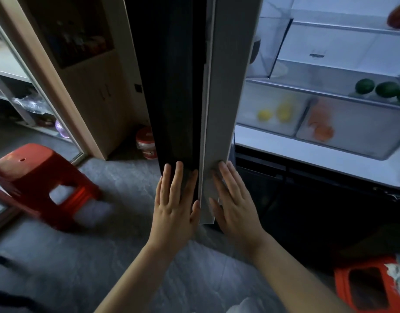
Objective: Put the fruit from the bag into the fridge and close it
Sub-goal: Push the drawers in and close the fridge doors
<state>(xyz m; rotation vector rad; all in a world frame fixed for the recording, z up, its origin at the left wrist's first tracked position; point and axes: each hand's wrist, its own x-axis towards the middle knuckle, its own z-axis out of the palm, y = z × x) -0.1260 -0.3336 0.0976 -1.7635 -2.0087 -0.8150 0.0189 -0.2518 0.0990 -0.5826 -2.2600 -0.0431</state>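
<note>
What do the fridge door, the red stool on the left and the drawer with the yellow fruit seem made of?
Fridge door: smooth dark outer face, glossy, perhaps glass or coated metal; pale matte inner edge, probably plastic. Red stool: moulded plastic, one-piece with a cut-out side. Drawer: translucent plastic, since the yellow fruit shows blurred through its front.

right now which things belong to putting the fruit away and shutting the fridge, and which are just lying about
Job: fridge door, left hand and right hand flat on it, green fruit on the shelf, yellow fruit and orange fruit in the drawers.
Lying about: red stool, jar, glass cabinet.
</note>
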